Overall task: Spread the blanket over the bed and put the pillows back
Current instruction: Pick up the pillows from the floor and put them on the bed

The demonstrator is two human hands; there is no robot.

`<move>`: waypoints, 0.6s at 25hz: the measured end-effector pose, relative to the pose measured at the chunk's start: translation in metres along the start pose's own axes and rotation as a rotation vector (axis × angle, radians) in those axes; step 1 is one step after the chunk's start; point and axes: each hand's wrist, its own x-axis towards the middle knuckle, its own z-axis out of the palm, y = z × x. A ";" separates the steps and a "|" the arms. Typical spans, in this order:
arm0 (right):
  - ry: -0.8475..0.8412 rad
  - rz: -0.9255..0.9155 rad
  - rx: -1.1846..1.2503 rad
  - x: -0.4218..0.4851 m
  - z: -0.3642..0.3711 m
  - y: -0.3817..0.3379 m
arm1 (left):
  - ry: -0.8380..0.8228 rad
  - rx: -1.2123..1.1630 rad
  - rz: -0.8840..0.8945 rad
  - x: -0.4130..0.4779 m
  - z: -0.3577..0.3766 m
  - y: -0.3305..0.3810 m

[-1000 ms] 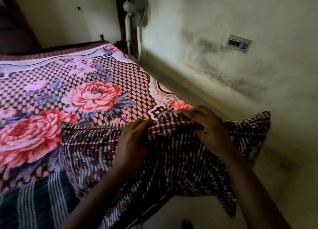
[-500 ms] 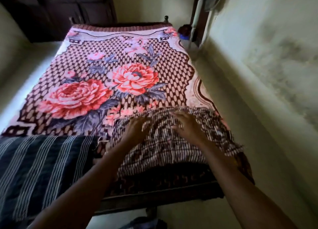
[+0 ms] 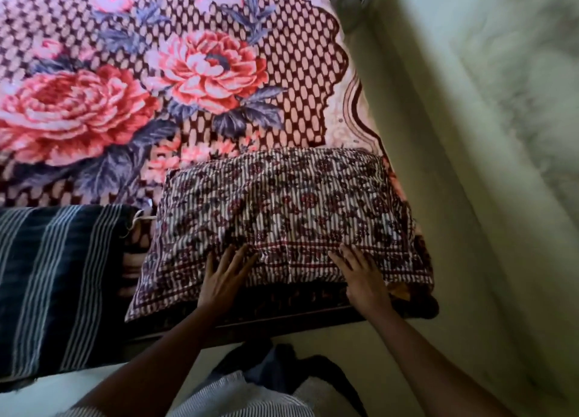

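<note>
A pink blanket with large red flowers point(image 3: 200, 81) lies spread flat over the bed. At its near right end lies a pillow in a maroon-and-white striped floral cover point(image 3: 282, 209). My left hand point(image 3: 224, 278) presses flat on the pillow's near edge with straight fingers. My right hand point(image 3: 363, 278) rests flat on the same edge, further right. A second pillow in dark blue with white stripes point(image 3: 53, 285) lies to the left, beside the first one.
A pale green wall point(image 3: 485, 165) runs close along the bed's right side. The dark bed frame edge point(image 3: 282, 321) shows below the pillow. A dark cloth point(image 3: 282, 366) lies on the floor near my body.
The striped floral pillow went from held up in both hands to lying flat on the bed's near right end. My hands slid back to its near edge. The view tilted down.
</note>
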 end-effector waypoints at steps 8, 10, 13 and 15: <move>0.254 -0.314 -0.164 0.034 -0.037 0.028 | 0.236 0.015 0.086 -0.012 -0.032 -0.034; 0.315 -0.417 -0.041 0.035 -0.065 0.032 | 0.341 -0.045 0.071 -0.028 -0.047 -0.035; 0.398 -0.519 0.137 0.017 -0.103 0.036 | 0.511 -0.113 0.005 -0.060 -0.079 -0.024; 0.403 -0.532 0.215 -0.006 -0.111 0.038 | 0.613 -0.095 -0.079 -0.081 -0.089 -0.011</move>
